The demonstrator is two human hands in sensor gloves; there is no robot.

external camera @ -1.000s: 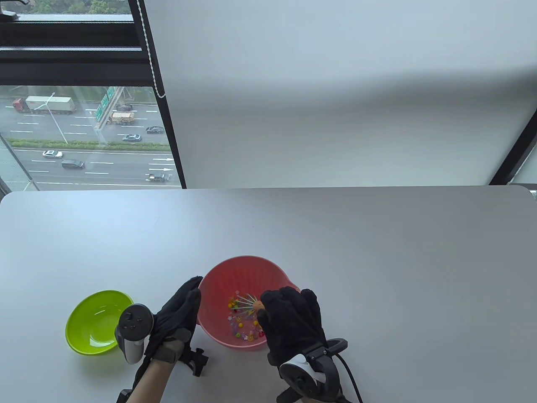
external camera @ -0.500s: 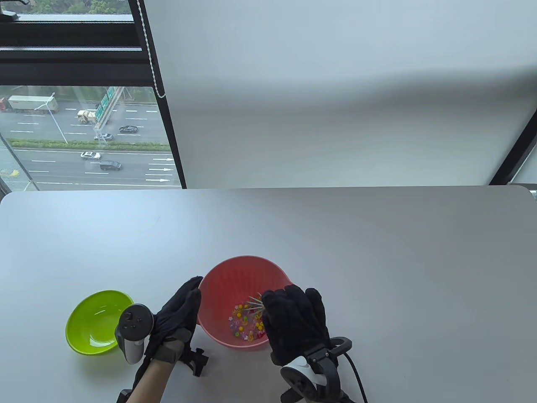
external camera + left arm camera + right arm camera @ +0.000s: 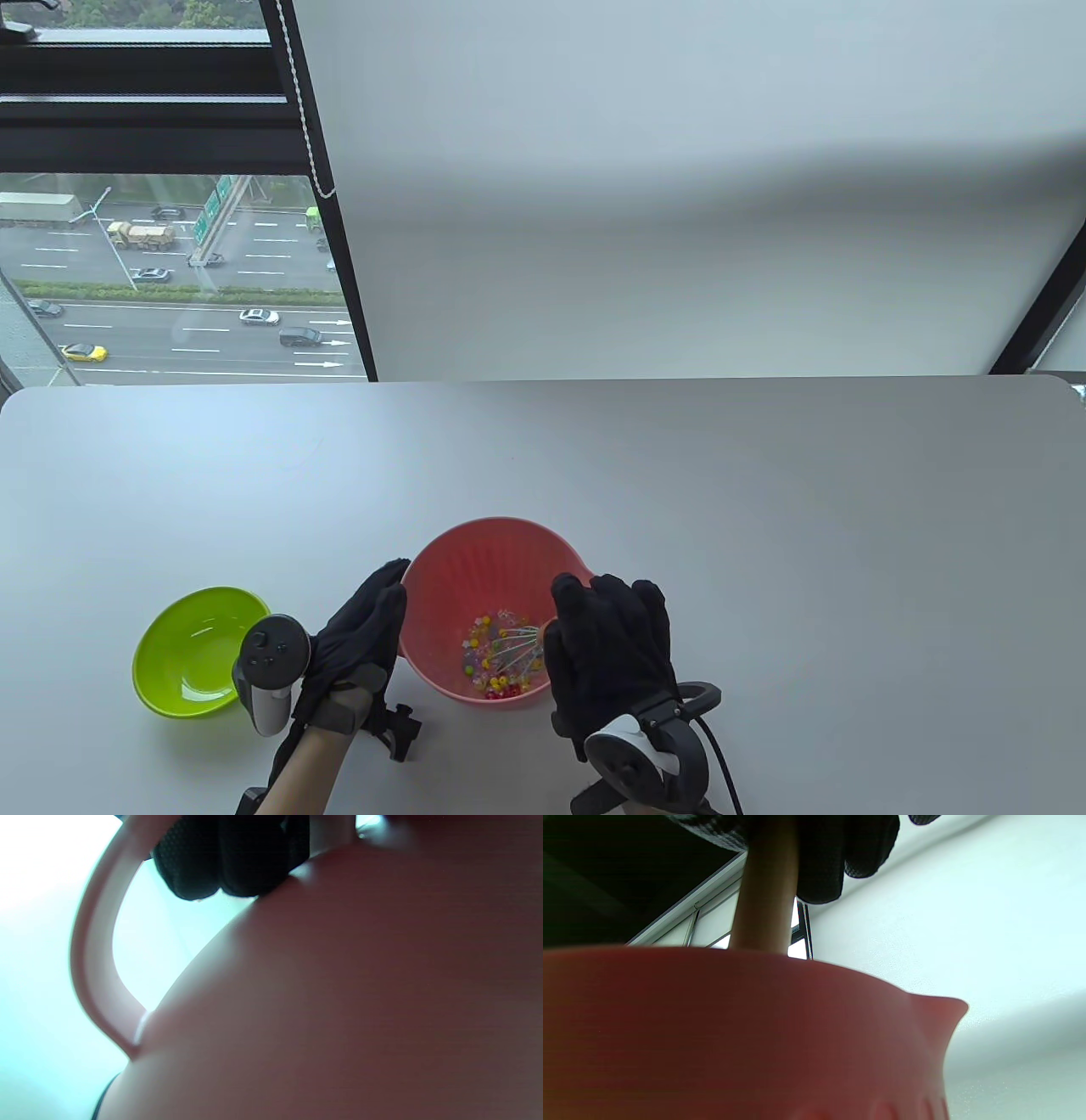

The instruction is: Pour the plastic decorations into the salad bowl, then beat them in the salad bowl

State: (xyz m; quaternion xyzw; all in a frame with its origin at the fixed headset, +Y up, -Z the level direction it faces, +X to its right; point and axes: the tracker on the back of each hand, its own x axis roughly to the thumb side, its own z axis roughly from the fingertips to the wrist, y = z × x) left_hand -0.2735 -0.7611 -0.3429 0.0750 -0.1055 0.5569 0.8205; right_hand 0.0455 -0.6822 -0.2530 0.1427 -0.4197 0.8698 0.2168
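Note:
A pink salad bowl (image 3: 462,560) stands near the table's front edge with several small coloured plastic decorations (image 3: 485,647) in its bottom. My right hand (image 3: 607,658) grips the wooden handle (image 3: 765,899) of a wire whisk (image 3: 516,650), whose wires sit among the decorations at the bowl's near right side. My left hand (image 3: 361,632) lies with straight fingers against the bowl's left outer wall (image 3: 339,984), its fingertips (image 3: 225,861) near the rim. The right wrist view shows the bowl's wall (image 3: 734,1035) from outside, with the spout (image 3: 941,1010).
An empty lime-green bowl (image 3: 182,679) sits to the left of my left hand. The white table (image 3: 764,509) runs far back to a window and a blind.
My right hand has drifted right and toward me, carrying the whisk from the bowl's middle to its near right side. The decorations have shifted. My left hand has stayed put.

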